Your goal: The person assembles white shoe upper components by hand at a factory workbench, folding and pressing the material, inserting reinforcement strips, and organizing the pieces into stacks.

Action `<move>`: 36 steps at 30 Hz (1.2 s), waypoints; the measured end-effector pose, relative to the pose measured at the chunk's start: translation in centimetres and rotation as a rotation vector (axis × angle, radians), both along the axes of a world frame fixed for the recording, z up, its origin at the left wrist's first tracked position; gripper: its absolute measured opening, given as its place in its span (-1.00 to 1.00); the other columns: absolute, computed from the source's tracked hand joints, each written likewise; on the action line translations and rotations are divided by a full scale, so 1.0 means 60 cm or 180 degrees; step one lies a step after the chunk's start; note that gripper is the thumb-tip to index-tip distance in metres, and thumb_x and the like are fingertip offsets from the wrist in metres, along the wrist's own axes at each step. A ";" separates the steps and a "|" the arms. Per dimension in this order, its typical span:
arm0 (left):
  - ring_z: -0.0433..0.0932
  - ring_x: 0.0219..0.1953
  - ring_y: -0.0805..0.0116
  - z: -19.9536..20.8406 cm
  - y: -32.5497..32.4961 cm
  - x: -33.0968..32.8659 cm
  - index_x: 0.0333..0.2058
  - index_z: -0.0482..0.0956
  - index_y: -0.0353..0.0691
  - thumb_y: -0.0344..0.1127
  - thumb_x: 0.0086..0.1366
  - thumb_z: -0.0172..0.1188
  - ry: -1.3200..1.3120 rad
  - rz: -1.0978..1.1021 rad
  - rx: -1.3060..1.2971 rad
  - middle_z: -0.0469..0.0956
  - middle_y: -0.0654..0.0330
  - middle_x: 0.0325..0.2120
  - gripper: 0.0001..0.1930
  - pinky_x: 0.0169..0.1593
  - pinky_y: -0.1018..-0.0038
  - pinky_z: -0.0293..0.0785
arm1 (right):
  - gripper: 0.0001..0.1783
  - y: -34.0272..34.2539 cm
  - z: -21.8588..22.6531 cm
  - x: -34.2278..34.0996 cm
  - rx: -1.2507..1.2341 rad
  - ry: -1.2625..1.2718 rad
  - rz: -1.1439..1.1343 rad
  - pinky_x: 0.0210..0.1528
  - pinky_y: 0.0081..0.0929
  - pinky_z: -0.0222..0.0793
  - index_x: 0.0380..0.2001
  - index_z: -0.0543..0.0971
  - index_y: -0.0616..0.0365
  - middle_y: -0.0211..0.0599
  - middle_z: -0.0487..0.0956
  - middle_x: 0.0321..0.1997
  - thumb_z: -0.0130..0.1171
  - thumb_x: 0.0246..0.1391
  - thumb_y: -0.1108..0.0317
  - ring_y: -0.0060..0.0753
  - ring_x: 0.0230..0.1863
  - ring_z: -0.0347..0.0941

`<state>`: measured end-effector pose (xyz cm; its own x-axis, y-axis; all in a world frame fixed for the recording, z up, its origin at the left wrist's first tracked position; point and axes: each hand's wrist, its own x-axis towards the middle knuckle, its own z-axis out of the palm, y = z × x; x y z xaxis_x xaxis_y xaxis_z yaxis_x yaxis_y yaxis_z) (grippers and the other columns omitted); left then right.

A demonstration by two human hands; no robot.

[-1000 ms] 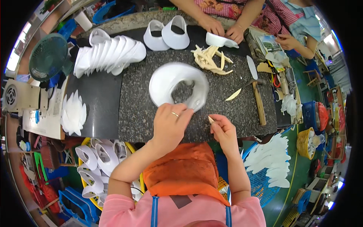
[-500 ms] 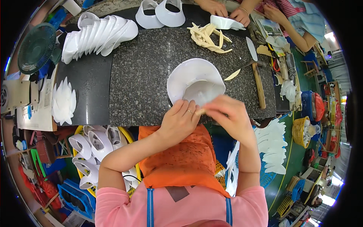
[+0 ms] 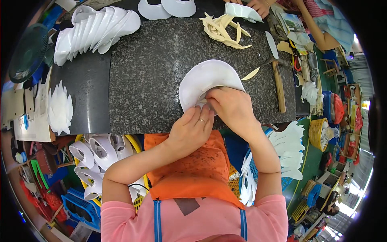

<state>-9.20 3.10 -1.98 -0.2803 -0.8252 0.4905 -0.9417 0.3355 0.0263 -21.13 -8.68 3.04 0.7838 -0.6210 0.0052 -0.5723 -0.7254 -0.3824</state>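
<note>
A white shoe upper [image 3: 209, 72] with a glossy, curved shell stands on the speckled stone slab in front of me, its opening toward me. My left hand [image 3: 191, 128], with a ring on one finger, is closed on the near edge of the upper. The fingers of my right hand [image 3: 231, 105] are curled down into its opening; their tips are partly hidden, and whatever they hold does not show. A thin cream strip [image 3: 251, 74] lies just right of the upper, near a wooden-handled hammer [image 3: 279, 86].
Nested white uppers [image 3: 94, 32] stand at the far left, with stacked white cut pieces [image 3: 60, 109] nearer. A pile of cream strips [image 3: 221, 32] and a white blade-shaped piece [image 3: 271, 45] lie farther back. A yellow basket [image 3: 137, 145] holds more uppers. Another person's hand [image 3: 258, 7] works across the table.
My right hand has moved from the upper's near edge, where it held a small beige piece, into the opening. My left hand stays at the edge. The whole view has shifted slightly.
</note>
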 end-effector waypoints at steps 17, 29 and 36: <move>0.49 -0.16 0.12 0.011 0.002 0.003 -0.19 0.54 -0.43 -0.39 0.03 0.06 0.0184 0.0046 0.0165 0.52 -0.06 -0.20 -0.65 0.02 0.35 0.33 | -0.92 0.003 -0.003 0.011 -0.0354 0.0109 0.0059 -0.46 -0.23 0.39 -0.53 0.53 0.08 -0.25 0.53 -0.52 0.08 -0.05 0.36 -0.13 -0.47 0.50; 0.50 -0.13 0.17 0.011 0.001 -0.002 -0.20 0.51 -0.40 -0.39 0.00 0.07 0.0029 0.0082 0.0190 0.52 -0.03 -0.17 -0.65 -0.02 0.36 0.33 | -0.91 0.002 -0.007 0.015 -0.0342 0.0271 -0.0074 -0.41 -0.23 0.41 -0.47 0.56 0.08 -0.26 0.56 -0.45 0.09 -0.07 0.37 -0.14 -0.42 0.52; 0.49 -0.09 0.17 0.011 -0.004 0.001 -0.18 0.49 -0.38 -0.36 0.04 0.05 0.0033 -0.0026 0.0133 0.52 -0.03 -0.18 -0.66 0.00 0.38 0.31 | -0.92 0.000 -0.007 0.014 -0.0237 0.0464 -0.0210 -0.42 -0.24 0.42 -0.49 0.55 0.09 -0.26 0.56 -0.47 0.12 -0.10 0.36 -0.13 -0.43 0.52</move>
